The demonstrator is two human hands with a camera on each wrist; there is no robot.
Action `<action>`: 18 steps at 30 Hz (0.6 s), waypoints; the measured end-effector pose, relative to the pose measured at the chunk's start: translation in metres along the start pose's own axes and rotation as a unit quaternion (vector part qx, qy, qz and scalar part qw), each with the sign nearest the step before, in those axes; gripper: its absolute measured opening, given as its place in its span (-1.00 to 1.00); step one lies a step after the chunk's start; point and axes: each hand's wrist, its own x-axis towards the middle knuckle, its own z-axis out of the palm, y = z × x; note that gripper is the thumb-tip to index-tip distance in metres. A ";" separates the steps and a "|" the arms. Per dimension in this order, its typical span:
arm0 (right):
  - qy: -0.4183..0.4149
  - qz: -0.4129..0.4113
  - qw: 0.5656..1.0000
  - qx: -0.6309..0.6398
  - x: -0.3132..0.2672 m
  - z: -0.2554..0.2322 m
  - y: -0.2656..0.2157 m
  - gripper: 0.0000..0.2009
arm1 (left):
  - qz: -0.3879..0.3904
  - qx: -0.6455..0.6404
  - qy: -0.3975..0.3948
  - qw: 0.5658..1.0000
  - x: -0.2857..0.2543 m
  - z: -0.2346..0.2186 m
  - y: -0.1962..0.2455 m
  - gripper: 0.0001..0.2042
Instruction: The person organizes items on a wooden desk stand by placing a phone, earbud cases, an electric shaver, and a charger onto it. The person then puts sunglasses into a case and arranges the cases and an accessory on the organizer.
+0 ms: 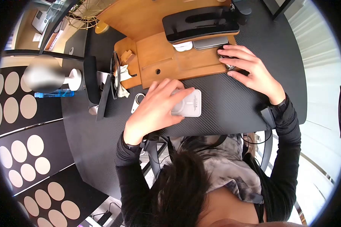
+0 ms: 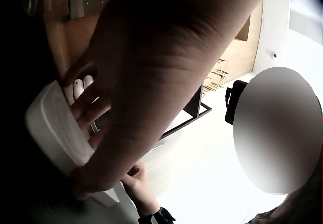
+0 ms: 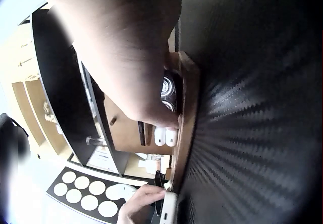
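A white, rounded-corner rectangular case (image 1: 195, 105) lies toward the near edge of the black textured table (image 1: 223, 109), just off the near side of the wooden desk organizer (image 1: 151, 62). Its upper face has a paler rim, a greyish inner area with a faint circular outline — partly covered by fingers — and small dark markings toward the right. The left hand (image 1: 155, 108) pinches the case between thumb and fingers. The right hand (image 1: 252, 70) spreads nearly straight fingers over a dark object with round metallic heads (image 3: 167, 86) at the organizer's right end; whether the fingertips touch it, I cannot tell.
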 end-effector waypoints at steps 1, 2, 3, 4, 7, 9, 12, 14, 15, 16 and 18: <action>-0.004 0.016 1.000 0.025 0.000 0.000 -0.001 -0.62 | 0.021 -0.023 0.015 0.999 0.003 0.000 0.002 -0.35; -0.003 0.017 1.000 0.025 -0.001 0.000 -0.001 -0.62 | 0.022 -0.023 0.015 0.999 0.009 -0.001 0.003 -0.35; -0.003 0.011 1.000 0.023 -0.001 0.000 0.000 -0.61 | 0.031 -0.012 0.037 0.999 0.017 -0.003 0.004 -0.35; -0.002 0.004 1.000 0.021 -0.001 0.000 0.001 -0.60 | 0.040 -0.001 0.061 0.997 0.025 -0.004 0.004 -0.36; 0.010 0.012 0.999 0.035 -0.003 0.003 0.005 -0.62 | 0.077 0.048 0.129 0.988 0.051 0.005 -0.003 -0.40; 0.026 0.017 0.999 0.023 -0.001 0.000 0.003 -0.62 | 0.080 0.093 0.118 0.985 0.062 0.009 -0.003 -0.45; 0.047 0.034 0.998 0.019 -0.003 -0.003 0.005 -0.63 | 0.102 0.119 0.154 0.975 0.070 0.016 -0.007 -0.53; 0.051 0.033 0.998 0.015 -0.002 -0.003 0.007 -0.64 | 0.102 0.134 0.181 0.969 0.071 0.022 -0.013 -0.63; 0.051 0.034 0.998 0.016 -0.003 -0.002 0.007 -0.64 | 0.101 0.133 0.180 0.969 0.071 0.023 -0.014 -0.63; 0.051 0.038 0.998 0.011 -0.004 -0.002 0.008 -0.64 | 0.104 0.129 0.188 0.968 0.071 0.023 -0.014 -0.65; 0.051 0.040 0.998 0.005 -0.003 -0.001 0.010 -0.64 | 0.107 0.125 0.199 0.966 0.073 0.023 -0.015 -0.68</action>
